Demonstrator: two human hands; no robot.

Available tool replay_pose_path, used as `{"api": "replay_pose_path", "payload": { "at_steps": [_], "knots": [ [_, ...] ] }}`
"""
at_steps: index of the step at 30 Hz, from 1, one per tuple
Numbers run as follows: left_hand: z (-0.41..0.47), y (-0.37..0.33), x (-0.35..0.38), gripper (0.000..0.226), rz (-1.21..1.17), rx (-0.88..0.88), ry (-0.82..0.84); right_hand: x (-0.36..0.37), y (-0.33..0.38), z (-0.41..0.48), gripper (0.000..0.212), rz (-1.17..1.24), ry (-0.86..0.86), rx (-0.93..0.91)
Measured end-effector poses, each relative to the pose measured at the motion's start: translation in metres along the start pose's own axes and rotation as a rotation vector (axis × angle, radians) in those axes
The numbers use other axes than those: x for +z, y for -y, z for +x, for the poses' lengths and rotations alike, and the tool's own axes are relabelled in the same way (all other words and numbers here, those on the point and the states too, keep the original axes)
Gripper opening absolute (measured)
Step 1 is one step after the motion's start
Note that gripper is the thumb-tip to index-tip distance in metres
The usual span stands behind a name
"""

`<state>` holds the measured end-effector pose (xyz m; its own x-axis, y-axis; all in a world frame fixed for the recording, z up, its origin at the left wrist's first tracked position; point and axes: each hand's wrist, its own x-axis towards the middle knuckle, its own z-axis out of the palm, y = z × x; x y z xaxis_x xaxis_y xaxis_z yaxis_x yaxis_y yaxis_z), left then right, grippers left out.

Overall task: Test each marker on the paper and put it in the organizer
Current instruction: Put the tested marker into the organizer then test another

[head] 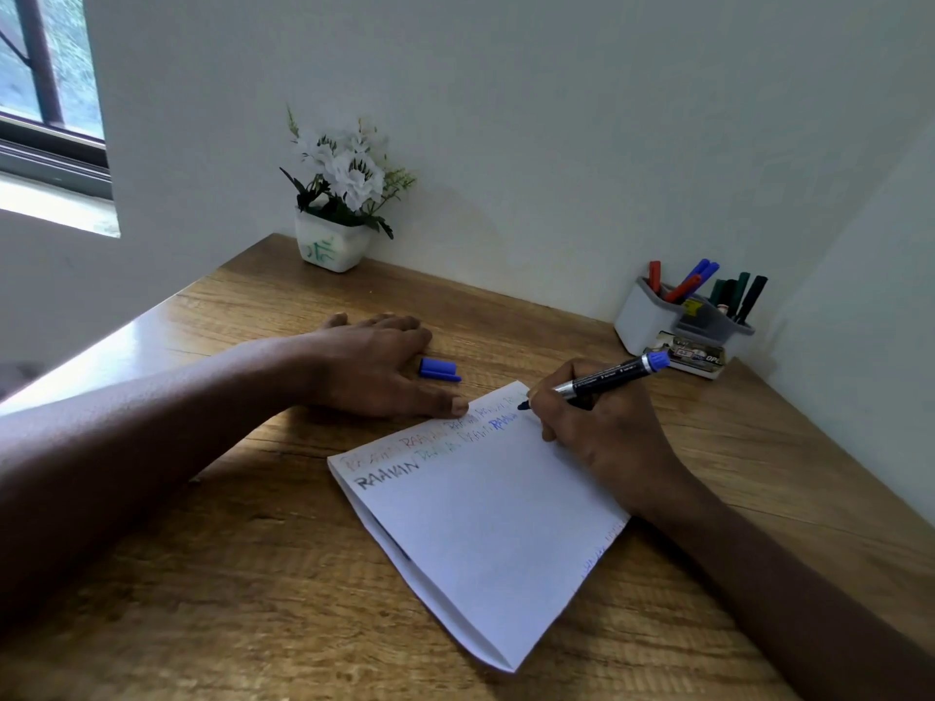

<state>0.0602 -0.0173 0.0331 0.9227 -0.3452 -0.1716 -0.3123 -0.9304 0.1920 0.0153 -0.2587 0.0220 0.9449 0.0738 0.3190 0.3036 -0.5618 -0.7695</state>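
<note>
A folded white paper [485, 523] lies on the wooden desk [253, 574], with rows of words in several colours along its far edge. My right hand [607, 432] grips a blue marker [602, 382], uncapped, its tip touching the paper's far corner beside blue writing. My left hand [374, 361] rests flat on the desk, its thumb pressing the paper's far edge. The blue cap [439, 369] lies on the desk just right of my left hand. A white and grey organizer [652, 318] at the back right holds red, blue, green and black markers.
A white pot of artificial white flowers [336, 210] stands at the back of the desk against the wall. Walls close in behind and on the right. A window [45, 93] is at the upper left. A small printed box sits under the organizer's front.
</note>
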Motion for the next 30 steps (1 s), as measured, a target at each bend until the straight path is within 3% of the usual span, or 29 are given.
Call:
{"api": "replay_pose_path", "payload": {
  "at_steps": [3,12,17,20,23,26,30],
  "knots": [
    [0.0,0.0,0.0,0.111,0.0,-0.001,-0.006,0.0,0.0,0.001,0.012,-0.012,0.021,-0.005],
    [-0.001,0.0,-0.001,0.118,-0.034,0.01,-0.001,-0.001,-0.002,0.003,0.013,-0.054,-0.005,0.015],
    [0.001,0.002,0.001,0.11,-0.044,0.024,-0.035,-0.001,-0.001,0.003,0.012,0.07,-0.041,0.108],
    [0.003,0.005,0.003,0.089,-0.099,0.063,-0.16,-0.007,0.003,0.008,0.005,0.437,-0.084,0.222],
    [0.003,0.006,0.005,0.055,-0.15,0.129,-0.328,-0.015,0.008,0.013,0.013,0.689,-0.002,0.255],
    [0.005,0.006,0.007,0.029,-0.167,0.166,-0.427,-0.019,0.01,0.015,0.031,0.796,0.109,0.253],
    [0.01,0.01,0.01,0.019,-0.394,0.206,-0.544,-0.015,0.008,0.013,0.028,0.836,0.134,0.243]
  ]
}}
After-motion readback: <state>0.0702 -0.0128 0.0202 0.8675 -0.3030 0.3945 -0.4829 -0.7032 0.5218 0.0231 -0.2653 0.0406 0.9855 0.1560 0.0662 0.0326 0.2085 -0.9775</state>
